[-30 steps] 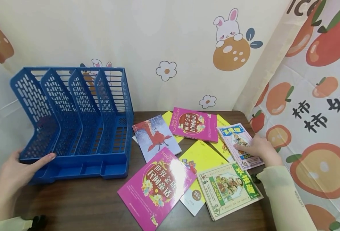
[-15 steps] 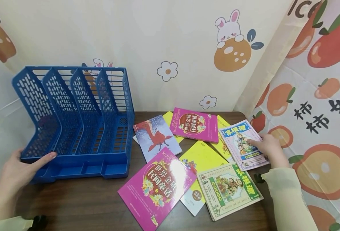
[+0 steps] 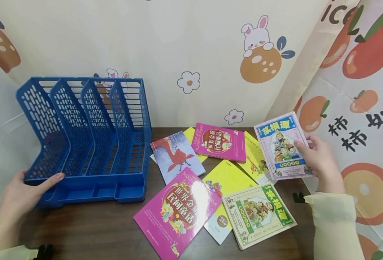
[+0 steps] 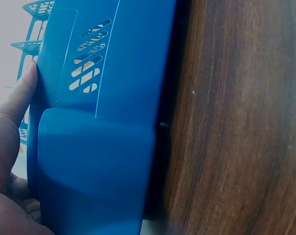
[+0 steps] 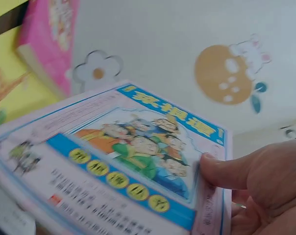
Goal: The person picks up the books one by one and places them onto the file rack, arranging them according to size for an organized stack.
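Observation:
A blue plastic file rack [image 3: 90, 130] with slotted dividers stands at the left of the table. My left hand [image 3: 24, 193] grips its front left corner, thumb over the front edge; in the left wrist view the thumb [image 4: 20, 98] lies along the blue wall. At the right, my right hand [image 3: 318, 157] holds a light pink and blue book [image 3: 280, 148] by its right edge, tilted up over the pile. The thumb presses on the cover and the other fingers go behind it, as the right wrist view shows for the same book [image 5: 133, 161].
Loose books overlap on the brown table [image 3: 90, 231]: a magenta book [image 3: 178, 213] in front, another magenta book [image 3: 218, 142] behind, a yellow book [image 3: 230, 177], a red-deer book [image 3: 176, 157] and a green-cream book [image 3: 259, 213]. Patterned curtains [image 3: 191, 43] hang behind and at the right.
My right hand has raised the pink and blue book off the pile, tilting it up and uncovering more of the yellow book beneath. The left hand stays on the rack.

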Tool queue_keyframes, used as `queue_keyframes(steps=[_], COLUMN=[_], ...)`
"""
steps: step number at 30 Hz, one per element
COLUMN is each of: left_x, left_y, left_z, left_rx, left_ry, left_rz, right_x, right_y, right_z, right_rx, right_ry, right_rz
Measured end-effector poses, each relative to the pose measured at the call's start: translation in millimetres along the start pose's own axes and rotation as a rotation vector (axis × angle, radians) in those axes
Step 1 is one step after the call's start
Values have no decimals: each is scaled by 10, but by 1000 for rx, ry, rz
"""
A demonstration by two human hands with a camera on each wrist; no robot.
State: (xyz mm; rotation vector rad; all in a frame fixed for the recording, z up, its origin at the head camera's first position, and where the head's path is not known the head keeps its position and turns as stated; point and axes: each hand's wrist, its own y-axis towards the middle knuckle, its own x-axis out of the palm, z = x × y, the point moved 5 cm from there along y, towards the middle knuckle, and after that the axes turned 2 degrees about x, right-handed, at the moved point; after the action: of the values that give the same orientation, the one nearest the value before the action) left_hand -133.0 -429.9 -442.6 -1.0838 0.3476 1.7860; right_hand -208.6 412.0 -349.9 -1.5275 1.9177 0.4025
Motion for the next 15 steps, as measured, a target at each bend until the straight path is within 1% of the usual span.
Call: queue_keyframes(steps=[2,6,10,13,15], left_x=[5,10,19,19,20], left_y=[6,11,2,-13,-22], left_z=[-2,-13,-26,-21,-16], left_rx=[-2,0,7,10,7], left_ry=[-19,-24,-4,-10,-20], left_rz=[3,2,2,14,21], right_x=[-10,52,237,437,571], right_y=[-42,-119,-173,-173,-161], right_z=[-94,-256,-345,-396,-436], right_rx=[-7,-11,-17,-40,-59], right_ry=[45,183,486,723,808], right_rz=[45,135,187,179,170])
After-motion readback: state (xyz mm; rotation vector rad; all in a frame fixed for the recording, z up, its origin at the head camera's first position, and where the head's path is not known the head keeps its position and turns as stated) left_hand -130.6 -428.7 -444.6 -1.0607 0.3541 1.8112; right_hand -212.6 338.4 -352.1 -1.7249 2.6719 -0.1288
